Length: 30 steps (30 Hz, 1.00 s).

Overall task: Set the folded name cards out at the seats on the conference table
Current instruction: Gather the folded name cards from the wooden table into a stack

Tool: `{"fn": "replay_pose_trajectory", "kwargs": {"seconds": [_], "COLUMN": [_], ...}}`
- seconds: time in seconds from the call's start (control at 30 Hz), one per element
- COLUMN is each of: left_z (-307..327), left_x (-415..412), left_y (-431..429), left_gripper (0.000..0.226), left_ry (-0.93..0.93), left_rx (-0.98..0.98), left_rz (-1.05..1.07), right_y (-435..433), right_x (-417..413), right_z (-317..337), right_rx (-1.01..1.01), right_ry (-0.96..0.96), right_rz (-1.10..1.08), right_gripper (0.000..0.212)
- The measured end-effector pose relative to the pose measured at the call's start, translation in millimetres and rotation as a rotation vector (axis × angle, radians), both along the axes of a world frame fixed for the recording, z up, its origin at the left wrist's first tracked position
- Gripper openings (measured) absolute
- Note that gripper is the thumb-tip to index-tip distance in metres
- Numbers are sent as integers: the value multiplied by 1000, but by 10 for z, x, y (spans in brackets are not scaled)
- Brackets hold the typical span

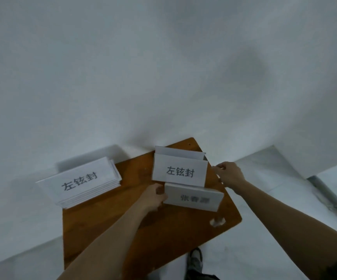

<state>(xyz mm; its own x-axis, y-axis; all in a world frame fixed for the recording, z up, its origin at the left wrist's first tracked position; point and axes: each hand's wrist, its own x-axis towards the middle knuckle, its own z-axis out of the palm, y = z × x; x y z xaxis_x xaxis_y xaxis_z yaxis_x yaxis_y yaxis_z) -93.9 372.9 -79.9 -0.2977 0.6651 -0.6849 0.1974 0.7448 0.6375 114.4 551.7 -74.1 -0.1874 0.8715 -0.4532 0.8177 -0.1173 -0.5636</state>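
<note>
Head view: on the brown table (107, 229), the left hand (153, 197) pinches the left end of a blurred name card (193, 199) at 6 o'clock of the standing card (179, 171). The right hand (229, 174), fingers (217, 168) curled, touches that card's right edge. A flat stack (80, 182) lies at 9 o'clock.
</note>
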Motion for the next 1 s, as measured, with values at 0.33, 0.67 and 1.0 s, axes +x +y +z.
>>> {"fn": "replay_pose_trajectory", "kwargs": {"seconds": [0.33,0.67,1.0], "left_z": [-154,459,1368], "left_x": [390,-45,-1072], "left_y": [-21,-321,-824], "left_gripper": [19,15,14], "left_ry": [-48,103,134], "left_rx": [97,261,580], "left_rz": [244,314,755], "right_y": [215,244,124], "right_x": [-188,-284,-507], "right_z": [-194,-288,-152], "right_rx": [-463,-487,-397], "right_ry": [323,399,342], "right_rz": [-64,-70,-123], "right_gripper": [31,21,35]}}
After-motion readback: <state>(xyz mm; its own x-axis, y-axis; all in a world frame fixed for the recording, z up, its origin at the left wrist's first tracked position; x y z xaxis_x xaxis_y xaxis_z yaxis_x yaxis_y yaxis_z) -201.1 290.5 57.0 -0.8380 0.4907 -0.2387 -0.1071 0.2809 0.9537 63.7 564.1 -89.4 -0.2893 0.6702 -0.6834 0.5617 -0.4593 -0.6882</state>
